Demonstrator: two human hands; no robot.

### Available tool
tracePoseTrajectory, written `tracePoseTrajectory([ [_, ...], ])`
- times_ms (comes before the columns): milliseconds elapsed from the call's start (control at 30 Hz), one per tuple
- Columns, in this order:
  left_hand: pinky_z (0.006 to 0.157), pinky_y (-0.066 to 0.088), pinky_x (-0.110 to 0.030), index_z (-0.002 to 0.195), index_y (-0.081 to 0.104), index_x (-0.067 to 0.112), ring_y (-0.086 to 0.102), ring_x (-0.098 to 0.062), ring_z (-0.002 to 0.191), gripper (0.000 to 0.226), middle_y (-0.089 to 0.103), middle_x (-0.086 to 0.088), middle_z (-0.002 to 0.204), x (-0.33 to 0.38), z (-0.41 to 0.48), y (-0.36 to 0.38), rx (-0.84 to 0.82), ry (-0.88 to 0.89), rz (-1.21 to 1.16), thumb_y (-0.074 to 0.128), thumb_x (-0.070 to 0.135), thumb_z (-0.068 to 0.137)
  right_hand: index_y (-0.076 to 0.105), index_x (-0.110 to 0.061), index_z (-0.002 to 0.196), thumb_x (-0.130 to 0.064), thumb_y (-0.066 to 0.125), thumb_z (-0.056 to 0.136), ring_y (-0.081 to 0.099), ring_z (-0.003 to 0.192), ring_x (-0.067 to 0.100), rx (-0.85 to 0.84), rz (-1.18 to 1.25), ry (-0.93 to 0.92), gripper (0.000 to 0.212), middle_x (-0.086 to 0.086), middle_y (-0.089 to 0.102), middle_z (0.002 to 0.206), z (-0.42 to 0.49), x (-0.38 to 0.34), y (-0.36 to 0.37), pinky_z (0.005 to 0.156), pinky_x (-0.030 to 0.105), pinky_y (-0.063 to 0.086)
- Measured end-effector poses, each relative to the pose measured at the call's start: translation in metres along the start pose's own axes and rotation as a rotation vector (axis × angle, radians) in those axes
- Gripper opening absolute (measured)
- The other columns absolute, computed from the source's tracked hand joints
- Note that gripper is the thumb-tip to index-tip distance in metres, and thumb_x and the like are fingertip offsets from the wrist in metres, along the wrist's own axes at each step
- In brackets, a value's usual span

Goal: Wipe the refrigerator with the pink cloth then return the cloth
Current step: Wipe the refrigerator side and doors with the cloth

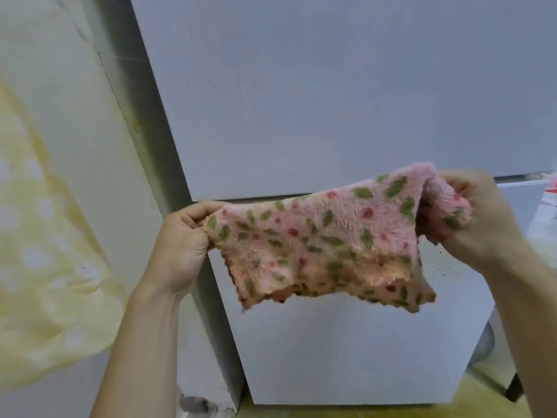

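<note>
Pink cloth (319,245): held in the air, stretched between both hands, in front of the refrigerator (331,101) at the seam between upper and lower doors. It looks clear of the door face.

Left hand (180,239): pinches the cloth's upper left corner.
Right hand (479,218): clenched round the bunched right end.

Handling (judged): fleecy, limp and light; the lower edge sags and curls. It grips easily but keeps no shape. Wad it into one palm for wiping, or take it by the corners to spread it.

Containers: refrigerator doors closed, contents unseen. Red-and-white item (550,191) at the right edge, possibly a box, too blurred to tell.

Yellow dotted fabric (39,236) hangs at left.
</note>
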State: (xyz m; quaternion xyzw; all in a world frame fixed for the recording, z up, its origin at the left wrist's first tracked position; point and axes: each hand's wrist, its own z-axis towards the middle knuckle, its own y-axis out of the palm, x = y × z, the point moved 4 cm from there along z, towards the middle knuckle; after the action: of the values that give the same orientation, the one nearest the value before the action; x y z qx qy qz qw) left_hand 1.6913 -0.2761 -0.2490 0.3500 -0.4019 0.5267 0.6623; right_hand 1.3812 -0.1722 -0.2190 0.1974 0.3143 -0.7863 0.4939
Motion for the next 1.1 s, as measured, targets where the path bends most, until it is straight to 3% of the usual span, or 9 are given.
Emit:
tracePoseTrajectory([
  [233, 0.069, 0.062, -0.023, 0.085, 0.086, 0.024, 0.077, -0.013, 0.084, 0.049, 0.081, -0.004, 0.091, -0.004, 0.001, -0.002, -0.092, -0.027, -0.081, 0.057, -0.016, 0.087, 0.081, -0.027, 0.087, -0.015, 0.084, 0.078, 0.068, 0.060, 0.018, -0.073, 0.299, 0.138, 0.015, 0.001, 0.072, 0.077, -0.001, -0.001, -0.008, 0.050, 0.036, 0.058],
  [467, 0.067, 0.064, -0.030, 0.087, 0.084, 0.024, 0.077, -0.017, 0.084, 0.045, 0.080, -0.004, 0.093, -0.003, 0.001, -0.006, -0.065, 0.002, -0.113, 0.055, -0.009, 0.093, 0.066, -0.027, 0.134, -0.031, 0.088, 0.079, 0.059, 0.083, 0.022, -0.257, 0.424, 0.152, 0.059, 0.004, 0.062, 0.096, -0.002, 0.009, -0.015, 0.064, 0.033, 0.054],
  [600, 0.070, 0.065, -0.038, 0.085, 0.083, 0.019, 0.075, -0.027, 0.091, 0.043, 0.080, -0.010, 0.096, -0.008, 0.002, -0.012, 0.042, 0.052, 0.120, 0.050, 0.000, 0.105, 0.077, -0.042, 0.112, -0.024, 0.082, 0.088, 0.068, 0.092, 0.019, -0.152, 0.052, 0.032, 0.031, -0.005, 0.070, 0.098, 0.002, 0.002, -0.016, 0.078, 0.040, 0.061],
  [767, 0.072, 0.063, -0.029, 0.083, 0.085, 0.023, 0.077, -0.026, 0.095, 0.026, 0.081, -0.007, 0.094, -0.010, 0.003, -0.019, -0.042, 0.062, 0.099, 0.073, 0.000, 0.087, 0.078, -0.051, 0.089, 0.013, 0.074, 0.088, 0.076, 0.092, 0.011, 0.049, -0.177, 0.084, 0.064, -0.014, 0.079, 0.096, 0.005, 0.007, -0.022, 0.082, 0.039, 0.062],
  [800, 0.073, 0.063, -0.028, 0.084, 0.085, 0.025, 0.078, -0.024, 0.094, 0.008, 0.081, -0.005, 0.093, -0.009, 0.002, -0.020, -0.097, 0.053, 0.071, 0.084, 0.018, 0.079, 0.079, -0.050, 0.088, 0.011, 0.074, 0.088, 0.076, 0.090, 0.009, 0.051, -0.182, 0.119, 0.061, -0.014, 0.080, 0.094, 0.005, 0.007, -0.024, 0.080, 0.034, 0.063],
  [867, 0.074, 0.062, -0.025, 0.087, 0.085, 0.026, 0.078, -0.017, 0.089, 0.041, 0.081, -0.002, 0.091, -0.011, 0.001, -0.025, -0.173, 0.049, 0.076, 0.097, 0.051, 0.057, 0.082, -0.045, 0.087, 0.000, 0.078, 0.087, 0.077, 0.086, 0.011, 0.040, -0.092, 0.178, 0.045, -0.009, 0.081, 0.092, 0.005, 0.009, -0.025, 0.072, 0.026, 0.063],
  [933, 0.077, 0.061, -0.024, 0.091, 0.085, 0.025, 0.077, -0.014, 0.090, 0.054, 0.081, -0.001, 0.092, -0.009, 0.001, -0.027, -0.194, 0.063, 0.089, 0.099, 0.058, 0.051, 0.083, -0.038, 0.091, -0.025, 0.082, 0.079, 0.079, 0.085, 0.019, -0.006, 0.077, 0.263, 0.018, 0.000, 0.082, 0.093, 0.004, 0.012, -0.025, 0.069, 0.027, 0.064],
  [1000, 0.080, 0.060, -0.024, 0.094, 0.085, 0.025, 0.075, -0.015, 0.094, 0.054, 0.080, -0.002, 0.096, -0.009, 0.001, -0.029, -0.223, 0.078, 0.109, 0.098, 0.059, 0.053, 0.083, -0.033, 0.098, -0.049, 0.087, 0.066, 0.079, 0.087, 0.025, -0.089, 0.135, 0.347, 0.036, 0.006, 0.081, 0.098, 0.001, 0.017, -0.025, 0.074, 0.032, 0.065],
  [1100, 0.082, 0.060, -0.025, 0.100, 0.084, 0.023, 0.074, -0.019, 0.100, 0.050, 0.079, -0.005, 0.103, -0.010, 0.001, -0.031, -0.223, 0.054, 0.080, 0.092, 0.058, 0.064, 0.084, -0.033, 0.096, -0.026, 0.072, 0.075, 0.078, 0.091, 0.024, -0.117, 0.186, 0.390, 0.026, 0.008, 0.081, 0.104, 0.001, 0.018, -0.022, 0.077, 0.032, 0.063],
])
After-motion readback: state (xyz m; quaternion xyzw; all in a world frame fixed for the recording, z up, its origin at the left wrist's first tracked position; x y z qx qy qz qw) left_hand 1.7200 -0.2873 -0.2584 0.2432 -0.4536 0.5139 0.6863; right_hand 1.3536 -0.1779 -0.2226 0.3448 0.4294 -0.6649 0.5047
